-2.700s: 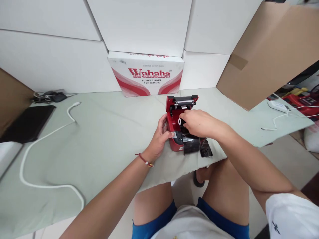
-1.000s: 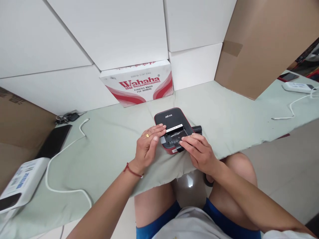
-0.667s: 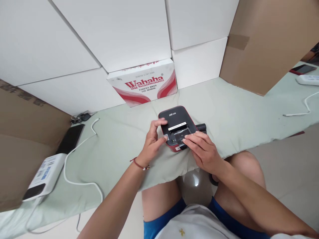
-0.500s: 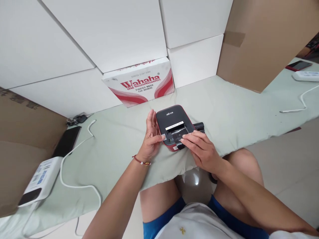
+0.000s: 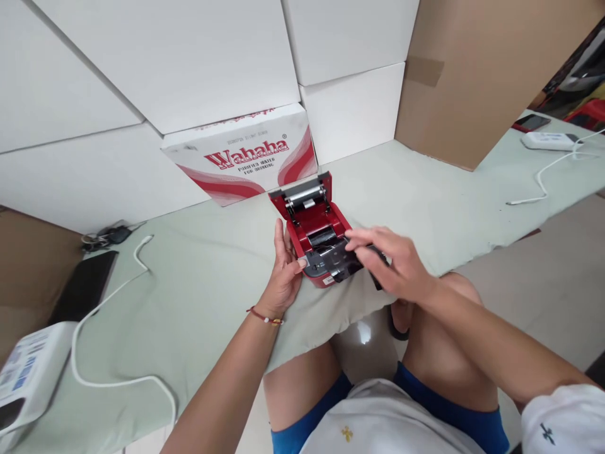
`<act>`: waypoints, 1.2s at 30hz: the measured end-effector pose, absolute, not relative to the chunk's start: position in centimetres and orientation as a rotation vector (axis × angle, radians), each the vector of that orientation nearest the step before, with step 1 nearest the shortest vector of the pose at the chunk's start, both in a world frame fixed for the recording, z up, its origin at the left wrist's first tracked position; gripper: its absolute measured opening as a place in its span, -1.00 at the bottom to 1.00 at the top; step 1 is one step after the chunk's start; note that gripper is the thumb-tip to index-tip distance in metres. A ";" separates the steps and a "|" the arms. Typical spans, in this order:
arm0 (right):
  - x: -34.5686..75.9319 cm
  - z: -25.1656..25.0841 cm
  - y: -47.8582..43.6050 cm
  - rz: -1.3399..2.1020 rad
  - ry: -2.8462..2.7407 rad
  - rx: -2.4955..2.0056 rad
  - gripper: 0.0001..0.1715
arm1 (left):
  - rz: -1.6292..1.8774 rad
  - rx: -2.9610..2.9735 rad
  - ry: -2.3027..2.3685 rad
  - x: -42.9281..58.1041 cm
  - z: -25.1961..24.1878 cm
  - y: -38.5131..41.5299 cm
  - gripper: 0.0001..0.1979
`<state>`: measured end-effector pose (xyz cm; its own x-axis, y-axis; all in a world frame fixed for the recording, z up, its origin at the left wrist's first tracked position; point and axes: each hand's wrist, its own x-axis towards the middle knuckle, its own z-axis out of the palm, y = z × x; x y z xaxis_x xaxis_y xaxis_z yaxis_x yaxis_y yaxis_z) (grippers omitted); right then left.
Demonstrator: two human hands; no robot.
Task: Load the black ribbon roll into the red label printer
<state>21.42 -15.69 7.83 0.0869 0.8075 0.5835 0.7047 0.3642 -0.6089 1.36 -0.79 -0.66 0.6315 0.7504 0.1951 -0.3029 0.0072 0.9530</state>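
Observation:
A small red printer sits near the front edge of the pale green table, its lid standing open toward the back. Black shiny film lies in its bay and over its front. My left hand rests against the printer's left side, thumb pressed on the front corner, fingers straight. My right hand hovers over the printer's right front, slightly blurred, fingers extended above a dark strip of the film; whether it grips the strip is unclear.
A Wahaha carton stands behind the printer among white boxes. A brown cardboard sheet leans at the right. A white cable, black tablet, keys and white device lie left. A power strip lies far right.
The printer's lid, closed half a second ago, now stands open. My right hand has lifted from the front slot and moved over the right side. My left hand stays on the left side.

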 end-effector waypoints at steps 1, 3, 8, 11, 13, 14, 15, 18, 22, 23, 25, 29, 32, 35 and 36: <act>21.7 9.0 -14.8 0.202 -1.620 -1.465 -0.67 | 0.873 1.295 0.408 1.5 -0.7 -0.7 0.03; 22.0 11.1 -12.6 0.292 -1.714 -1.691 -0.70 | 0.877 1.239 0.380 1.6 -0.8 -0.5 0.02; 20.4 14.0 -6.1 0.349 -2.295 -2.206 -0.69 | 0.889 1.199 0.357 1.9 -1.0 -0.1 -0.03; 18.9 13.8 -3.4 0.364 -2.341 -2.340 -0.67 | 0.906 1.219 0.336 2.0 -1.3 0.2 -0.04; 18.1 13.4 -2.4 0.385 -2.332 -2.379 -0.64 | 0.905 1.233 0.325 2.0 -1.5 0.4 -0.05; 17.9 13.2 -2.2 0.392 -2.329 -2.394 -0.63 | 0.901 1.242 0.324 2.0 -1.6 0.4 -0.05; 17.7 13.2 -2.1 0.396 -2.325 -2.404 -0.62 | 0.897 1.253 0.325 2.0 -1.7 0.5 -0.05; 17.8 14.4 -3.4 0.399 -2.299 -2.408 -0.63 | 0.886 1.274 0.333 1.9 -1.8 0.6 -0.05; 21.0 18.0 -8.0 0.378 -2.280 -2.257 -0.63 | 0.897 1.266 0.342 2.0 -1.8 0.5 -0.05; 22.6 18.7 -9.3 0.385 -2.232 -2.134 -0.63 | 0.900 1.258 0.344 2.0 -1.8 0.5 -0.05; 26.4 19.3 -11.5 0.440 -2.178 -2.069 -0.57 | 0.906 1.238 0.345 2.1 -1.7 0.4 -0.05; 33.0 16.3 -13.5 0.638 -2.063 -2.460 -0.62 | 0.906 1.228 0.348 2.2 -1.5 0.4 -0.03; 34.2 12.8 -13.4 0.637 -1.981 -2.640 -0.63 | 0.899 1.219 0.361 2.1 -1.5 0.5 -0.03; 32.1 10.4 -12.7 0.447 -1.949 -2.602 -0.47 | 0.898 1.225 0.359 2.1 -1.5 0.5 -0.05; 31.1 9.8 -12.4 0.396 -1.953 -2.572 -0.45 | 0.899 1.227 0.354 2.1 -1.5 0.5 -0.05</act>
<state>31.10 -12.35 9.83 0.2520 0.9324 -0.2592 0.9597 -0.2753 -0.0573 2.09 0.53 -1.50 0.6204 0.7523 0.2217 -0.3996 0.0599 0.9147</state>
